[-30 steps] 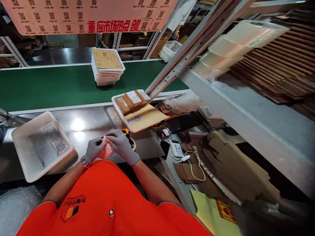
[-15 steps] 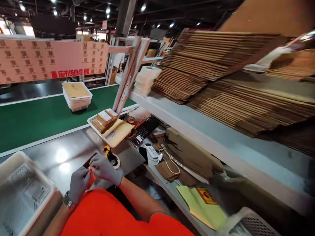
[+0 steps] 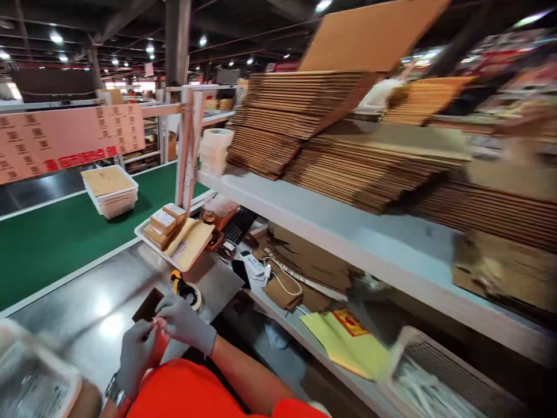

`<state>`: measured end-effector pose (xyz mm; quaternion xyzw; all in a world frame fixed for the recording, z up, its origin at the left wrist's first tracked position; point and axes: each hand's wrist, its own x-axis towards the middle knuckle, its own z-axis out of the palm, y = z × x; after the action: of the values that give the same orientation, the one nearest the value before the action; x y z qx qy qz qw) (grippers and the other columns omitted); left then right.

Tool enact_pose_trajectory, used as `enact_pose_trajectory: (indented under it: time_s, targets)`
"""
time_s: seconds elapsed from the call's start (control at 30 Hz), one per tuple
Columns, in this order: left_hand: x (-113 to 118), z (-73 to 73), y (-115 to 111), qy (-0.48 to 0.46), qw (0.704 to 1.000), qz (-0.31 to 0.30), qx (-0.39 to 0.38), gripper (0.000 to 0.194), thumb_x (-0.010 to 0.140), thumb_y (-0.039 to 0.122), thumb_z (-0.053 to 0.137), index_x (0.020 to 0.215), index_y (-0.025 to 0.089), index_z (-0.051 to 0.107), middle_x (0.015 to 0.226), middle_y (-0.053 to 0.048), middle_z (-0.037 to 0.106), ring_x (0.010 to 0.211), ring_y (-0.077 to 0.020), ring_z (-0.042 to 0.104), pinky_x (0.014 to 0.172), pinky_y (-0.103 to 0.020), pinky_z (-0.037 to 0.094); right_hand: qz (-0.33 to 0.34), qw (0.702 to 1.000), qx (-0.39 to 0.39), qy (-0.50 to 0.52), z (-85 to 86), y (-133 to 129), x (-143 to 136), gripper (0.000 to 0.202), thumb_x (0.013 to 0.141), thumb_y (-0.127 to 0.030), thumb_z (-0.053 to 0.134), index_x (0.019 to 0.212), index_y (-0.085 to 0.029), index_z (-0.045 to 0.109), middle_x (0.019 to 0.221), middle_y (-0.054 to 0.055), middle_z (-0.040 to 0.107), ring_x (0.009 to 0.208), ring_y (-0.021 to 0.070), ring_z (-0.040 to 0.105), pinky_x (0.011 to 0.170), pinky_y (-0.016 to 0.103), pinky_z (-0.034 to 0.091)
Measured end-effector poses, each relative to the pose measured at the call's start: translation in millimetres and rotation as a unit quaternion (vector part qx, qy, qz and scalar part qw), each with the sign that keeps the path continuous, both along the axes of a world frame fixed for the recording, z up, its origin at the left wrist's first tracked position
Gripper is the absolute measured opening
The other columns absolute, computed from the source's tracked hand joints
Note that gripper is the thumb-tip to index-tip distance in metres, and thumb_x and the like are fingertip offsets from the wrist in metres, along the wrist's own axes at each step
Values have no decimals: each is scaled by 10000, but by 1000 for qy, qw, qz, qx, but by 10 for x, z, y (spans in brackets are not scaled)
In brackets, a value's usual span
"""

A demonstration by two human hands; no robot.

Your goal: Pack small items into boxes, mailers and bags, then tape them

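Note:
In the head view my left hand [image 3: 134,351], in a grey glove with a watch at the wrist, is closed with its fingertips on a small pinkish-red soft piece [image 3: 160,334]. My right hand [image 3: 185,322], also gloved, pinches the same piece from the other side, close to my left fingertips. What kind of thing the piece is cannot be made out. Just beyond the hands stands a small brown cardboard box [image 3: 147,306] on the metal table [image 3: 82,290]. A tape dispenser [image 3: 185,288] with yellow and black parts lies right of the box.
A white basket [image 3: 141,232] holds small boxes and envelopes beside the green conveyor [image 3: 39,255]. Another white basket [image 3: 72,377] is at lower left. Flattened cartons [image 3: 348,168] fill the shelf [image 3: 313,206] at right. Below it lie a yellow envelope [image 3: 343,342] and a white cable [image 3: 289,281].
My view has turned to the right, so the surroundings have shifted left. Both hands keep hold of the pinkish-red piece, and more of the small box shows beyond them.

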<state>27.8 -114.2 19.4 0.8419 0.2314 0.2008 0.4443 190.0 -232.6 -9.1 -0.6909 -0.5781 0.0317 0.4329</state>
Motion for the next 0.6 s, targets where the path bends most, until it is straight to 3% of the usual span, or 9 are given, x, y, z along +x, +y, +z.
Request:
enact_pose_trajectory:
  time_s: [0.13,0.27,0.43,0.6]
  targets:
    - [-13,-114,-18,-1,1000,-13,-12,688,852,900,670,700,253,846,755,-87,801,672,-242,728,647,-305,584,26,998,-31,-47,-79,14,84,104,832,-205,842,751,-227,781,952,33,867,882,203,792,828,311,596]
    - [-17,-150,-50,-7,1000,-10,-10,740,803,971,662,667,259,809,730,-52,779,662,-235,718,672,-292,599,13,999,-42,-14,-151,-28,126,220,838,-331,845,665,-236,746,919,-1,870,831,181,788,764,282,562]
    - [-69,-169,-154,29,998,-39,-41,763,807,978,634,661,243,784,701,-50,749,672,-240,700,657,-286,576,-130,981,2,144,-299,-303,-252,188,785,-312,847,654,-219,749,819,17,835,720,185,757,699,286,560]
    - [-37,-344,-175,131,980,-134,-72,776,732,974,650,590,215,735,617,-55,688,673,-255,682,601,-280,520,-249,908,108,319,-471,-634,-599,294,752,-472,894,649,-234,756,807,35,814,742,226,755,687,320,582]
